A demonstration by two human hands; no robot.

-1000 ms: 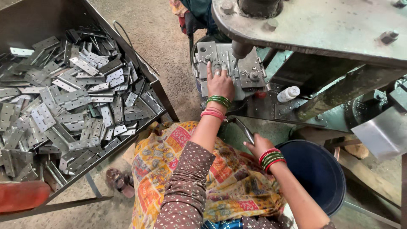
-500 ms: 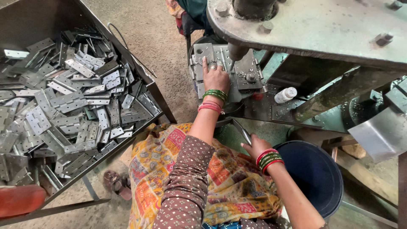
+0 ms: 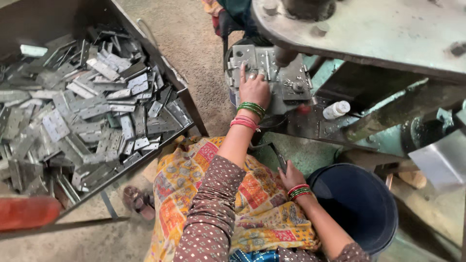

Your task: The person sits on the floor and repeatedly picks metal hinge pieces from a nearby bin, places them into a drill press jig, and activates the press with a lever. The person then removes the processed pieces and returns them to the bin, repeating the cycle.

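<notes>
Pressing my left hand [image 3: 253,89] flat, fingers together, on the hinge plate [image 3: 242,58] lying on the press die [image 3: 291,87] straight ahead, its long axis pointing away; my right hand [image 3: 291,175] grips a lever [image 3: 277,155] near my lap

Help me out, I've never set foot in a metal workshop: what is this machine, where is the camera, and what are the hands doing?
The camera sits on the person's head and looks down over their lap. The left hand rests flat on a small metal plate fixture under the heavy grey arm of a press-like machine. The right hand grips a thin dark lever by the knee. To the left a big tray holds a heap of flat grey hinge plates. A dark blue bucket stands to the right, and a small white bottle lies on the machine bed.
</notes>
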